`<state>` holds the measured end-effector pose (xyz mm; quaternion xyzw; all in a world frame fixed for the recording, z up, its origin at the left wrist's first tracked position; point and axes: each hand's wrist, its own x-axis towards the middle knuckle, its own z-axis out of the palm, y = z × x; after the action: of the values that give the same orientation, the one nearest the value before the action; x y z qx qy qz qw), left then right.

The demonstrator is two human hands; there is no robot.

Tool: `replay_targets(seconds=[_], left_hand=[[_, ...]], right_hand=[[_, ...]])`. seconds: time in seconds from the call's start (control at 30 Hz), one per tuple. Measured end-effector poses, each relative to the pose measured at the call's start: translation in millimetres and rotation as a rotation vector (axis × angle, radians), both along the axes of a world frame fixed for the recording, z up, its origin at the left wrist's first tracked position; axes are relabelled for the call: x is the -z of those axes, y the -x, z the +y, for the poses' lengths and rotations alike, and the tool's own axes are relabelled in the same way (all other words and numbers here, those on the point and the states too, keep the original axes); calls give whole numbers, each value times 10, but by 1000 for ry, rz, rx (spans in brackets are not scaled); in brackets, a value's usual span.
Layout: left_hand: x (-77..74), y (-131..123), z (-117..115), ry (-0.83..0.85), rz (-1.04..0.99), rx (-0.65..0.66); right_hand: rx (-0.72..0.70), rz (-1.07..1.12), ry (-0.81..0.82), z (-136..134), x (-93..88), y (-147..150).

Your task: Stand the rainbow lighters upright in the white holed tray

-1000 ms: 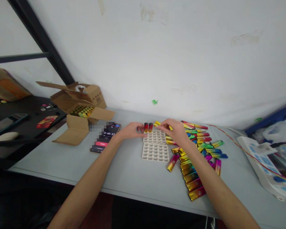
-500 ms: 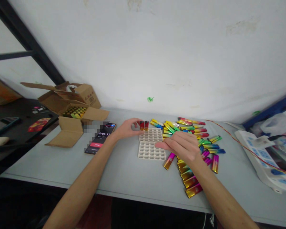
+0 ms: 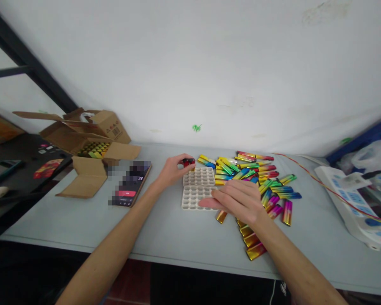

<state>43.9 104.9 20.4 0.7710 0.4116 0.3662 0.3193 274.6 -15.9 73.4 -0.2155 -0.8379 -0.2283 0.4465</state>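
A white tray (image 3: 198,178) with many small sockets lies on the grey table (image 3: 178,228). Two red lighters (image 3: 188,162) stand in its far left corner, and my left hand (image 3: 173,170) has its fingers pinched round them. My right hand (image 3: 238,200) hovers with fingers stretched out flat over the tray's near right corner and a gold-and-pink lighter (image 3: 221,216). It holds nothing. A heap of rainbow-coloured lighters (image 3: 257,178) is spread on the table to the right of the tray.
A phone (image 3: 130,188) showing a timer lies left of the tray. An open cardboard box (image 3: 92,148) with lighters inside stands at the far left. A white power strip (image 3: 352,203) with an orange cord lies at the right. A black shelf stands beyond the table's left end.
My right hand has drawn back from the tray's far edge toward me and lowered over the near right corner. My left hand has stayed at the two red lighters.
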Motion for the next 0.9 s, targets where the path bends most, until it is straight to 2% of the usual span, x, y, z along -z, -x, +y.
replay_targets(seconds=[0.2,0.3,0.4,0.53,0.67,0.73,0.8,0.9], left_hand=[[75,10,45,57,-76,16],[119,26,69,63,-76,-1],[167,52,100,107,-76,-9],[196,91,125,141,-52,-1],[176,130,125,51,39,-14],[170,149,131,-4,98,-26],[172,165,145,-45,158,-33],[183,182,168,-74,236,-29]], right_hand=[[-26,72,50,68,75,-5],[20,170,49,192,141,-113],[135,260,84,344,209,-314],[312,287,255,522,277,-654],[587,318,522,607,264,-1028],[691,337,593,637,249,-1219],[761,306,635,694,260,-1391],[822,110,737,853,335,-1559]])
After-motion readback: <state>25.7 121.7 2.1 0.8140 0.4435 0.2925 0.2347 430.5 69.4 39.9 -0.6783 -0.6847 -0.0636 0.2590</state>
